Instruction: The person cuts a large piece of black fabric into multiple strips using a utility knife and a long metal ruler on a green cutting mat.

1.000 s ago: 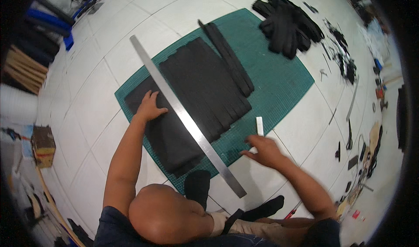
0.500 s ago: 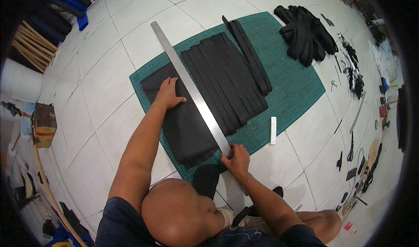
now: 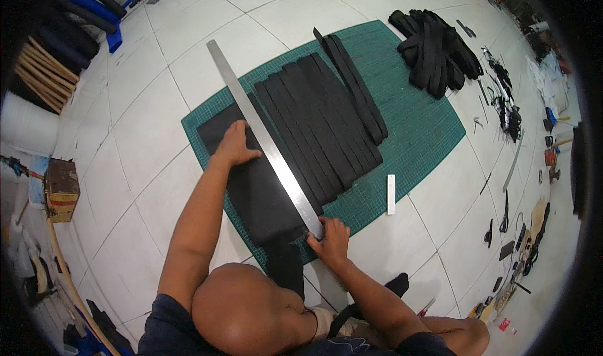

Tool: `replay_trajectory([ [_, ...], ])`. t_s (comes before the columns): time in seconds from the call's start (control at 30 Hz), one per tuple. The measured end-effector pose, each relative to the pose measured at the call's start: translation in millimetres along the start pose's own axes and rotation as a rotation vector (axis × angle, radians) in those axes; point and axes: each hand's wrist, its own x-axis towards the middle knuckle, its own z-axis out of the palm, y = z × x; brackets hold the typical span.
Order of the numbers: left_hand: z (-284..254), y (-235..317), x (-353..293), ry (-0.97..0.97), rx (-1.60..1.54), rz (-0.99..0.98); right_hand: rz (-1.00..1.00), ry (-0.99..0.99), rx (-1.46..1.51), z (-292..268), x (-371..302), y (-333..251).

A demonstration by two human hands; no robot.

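Fabric [image 3: 267, 199] is lying in a black sheet on the left part of a green mat [image 3: 421, 120]. A metal ruler [image 3: 264, 140] is slanting along its right side, far left to near right. The left hand [image 3: 234, 145] is resting on the sheet, thumb spread, grasping nothing. The right hand [image 3: 331, 240] is pinching the ruler's near end. Black strips [image 3: 317, 120] are lying right of the ruler; a white bar [image 3: 391, 194] is sitting at the mat's near right edge.
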Motion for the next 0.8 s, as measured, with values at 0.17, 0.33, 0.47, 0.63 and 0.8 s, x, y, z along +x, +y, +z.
replay_trajectory([
  [0.17, -8.9, -2.6, 10.6, -0.002, -0.055, -0.04, 0.005, -0.063, 0.067, -11.2, 0.3, 4.6],
  [0.33, -9.1, -4.2, 10.9, -0.006, 0.03, -0.043, 0.01, -0.059, 0.083, -9.0, 1.1, 7.0],
  [0.47, -8.9, -0.5, 4.3, -0.048, 0.068, -0.067, -0.007, -0.033, 0.094, -7.9, -5.2, 8.3],
  [0.63, -9.3, 6.2, 1.5, -0.054, 0.149, -0.098, -0.02, -0.012, 0.037, -4.9, -6.4, 5.1],
  [0.8, -9.7, 13.6, 3.8, -0.092, 0.177, -0.115, -0.057, -0.064, 0.025, -18.6, 5.4, 8.9],
])
